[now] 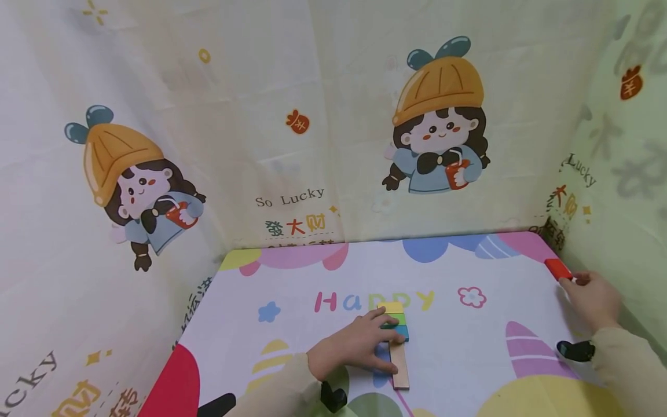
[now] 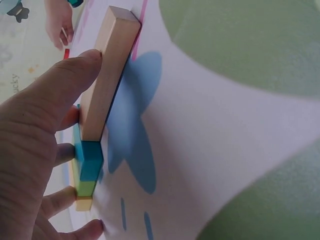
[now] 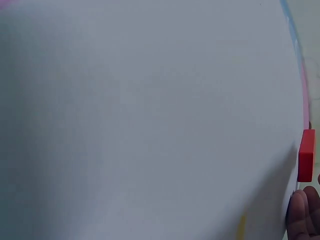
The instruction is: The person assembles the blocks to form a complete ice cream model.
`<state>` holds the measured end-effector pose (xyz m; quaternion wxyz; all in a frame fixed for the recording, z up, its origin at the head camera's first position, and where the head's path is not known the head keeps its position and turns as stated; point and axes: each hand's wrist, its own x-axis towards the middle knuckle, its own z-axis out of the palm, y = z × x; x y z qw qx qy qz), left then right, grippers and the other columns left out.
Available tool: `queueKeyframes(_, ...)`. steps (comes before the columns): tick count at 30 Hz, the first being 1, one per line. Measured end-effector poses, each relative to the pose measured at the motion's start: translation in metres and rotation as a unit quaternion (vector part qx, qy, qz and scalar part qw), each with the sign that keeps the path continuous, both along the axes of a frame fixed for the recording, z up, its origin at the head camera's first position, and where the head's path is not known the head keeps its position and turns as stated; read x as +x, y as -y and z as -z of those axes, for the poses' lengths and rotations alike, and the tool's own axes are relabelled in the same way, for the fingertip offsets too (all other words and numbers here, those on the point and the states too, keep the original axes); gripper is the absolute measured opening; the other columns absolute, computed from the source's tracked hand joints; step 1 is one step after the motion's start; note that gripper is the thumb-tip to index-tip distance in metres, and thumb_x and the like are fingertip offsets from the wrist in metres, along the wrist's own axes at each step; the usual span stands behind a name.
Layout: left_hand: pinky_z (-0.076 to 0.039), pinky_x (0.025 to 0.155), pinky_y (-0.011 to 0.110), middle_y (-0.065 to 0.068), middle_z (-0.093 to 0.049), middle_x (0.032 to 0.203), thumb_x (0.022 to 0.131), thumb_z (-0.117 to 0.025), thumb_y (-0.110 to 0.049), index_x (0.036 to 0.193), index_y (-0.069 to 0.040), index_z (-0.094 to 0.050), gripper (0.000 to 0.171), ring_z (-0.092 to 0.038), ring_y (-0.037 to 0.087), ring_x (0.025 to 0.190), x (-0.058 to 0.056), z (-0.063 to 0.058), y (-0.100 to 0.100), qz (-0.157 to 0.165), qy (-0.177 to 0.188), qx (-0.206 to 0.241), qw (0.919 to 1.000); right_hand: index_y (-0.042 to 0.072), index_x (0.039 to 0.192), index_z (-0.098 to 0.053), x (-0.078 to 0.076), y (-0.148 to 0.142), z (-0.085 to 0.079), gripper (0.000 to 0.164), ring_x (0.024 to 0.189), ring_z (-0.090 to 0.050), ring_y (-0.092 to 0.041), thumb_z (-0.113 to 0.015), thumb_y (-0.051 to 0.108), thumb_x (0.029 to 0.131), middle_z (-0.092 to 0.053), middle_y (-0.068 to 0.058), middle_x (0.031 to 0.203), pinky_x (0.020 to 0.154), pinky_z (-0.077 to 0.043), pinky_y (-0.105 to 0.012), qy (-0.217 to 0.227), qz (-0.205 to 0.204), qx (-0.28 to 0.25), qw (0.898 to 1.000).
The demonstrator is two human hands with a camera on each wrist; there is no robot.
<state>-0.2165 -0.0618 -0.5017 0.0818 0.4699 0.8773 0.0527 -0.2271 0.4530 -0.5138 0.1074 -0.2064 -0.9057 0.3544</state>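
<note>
My left hand (image 1: 354, 341) lies over a row of blocks, its fingers spread along them. The thumb touches a plain wooden block (image 1: 399, 365); the other fingertips rest along the blue block (image 1: 402, 332), green block (image 1: 400, 319) and yellow block (image 1: 391, 307). In the left wrist view the long wooden block (image 2: 107, 75) stands end to end with the blue block (image 2: 90, 160). At the table's far right edge my right hand (image 1: 594, 298) pinches a red block (image 1: 559, 269) by its near end. The right wrist view shows the red block (image 3: 306, 155) just beyond the fingers (image 3: 298, 215).
The white table mat (image 1: 448, 336) has printed coloured shapes and the word Happy. A patterned cloth (image 1: 354, 174) hangs behind it and at both sides. A red patch (image 1: 179, 382) shows at the mat's left front corner.
</note>
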Motion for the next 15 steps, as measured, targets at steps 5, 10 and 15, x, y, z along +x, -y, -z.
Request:
queueKeyframes(5,-0.047,0.109,0.054,-0.003,-0.045,0.158,0.09,-0.069,-0.062,0.143,-0.037,-0.059,0.059,-0.03,0.037,0.154,0.0011,0.0006,0.0009,0.004,-0.009,-0.004,0.9999,-0.019,0.122,-0.055,-0.0048,0.0039,0.0018,0.047,0.092,-0.052,-0.046,-0.056,0.021,0.099,-0.057,-0.04,0.11,0.067,-0.035,-0.037,-0.017,0.009,0.019,1.0)
queueKeyframes(10,-0.047,0.108,0.053,-0.001,-0.046,0.158,0.092,-0.069,-0.06,0.143,-0.036,-0.059,0.058,-0.03,0.038,0.154,0.0025,0.0003,0.0038,0.009,-0.013,0.002,0.9999,-0.019,0.117,-0.057,-0.008,0.0082,0.0002,0.044,0.092,-0.052,-0.047,-0.055,0.021,0.099,-0.06,-0.04,0.108,0.068,-0.034,-0.039,-0.013,0.019,0.02,1.0)
queueKeyframes(15,-0.046,0.109,0.052,-0.001,-0.045,0.158,0.093,-0.068,-0.06,0.145,-0.036,-0.058,0.058,-0.03,0.038,0.154,0.001,0.0023,0.0033,0.011,-0.014,0.002,0.9998,-0.017,0.118,-0.056,-0.0112,0.0075,0.0004,0.045,0.094,-0.051,-0.048,-0.054,0.024,0.101,-0.058,-0.041,0.111,0.069,-0.036,-0.042,0.0,0.03,0.0,1.0)
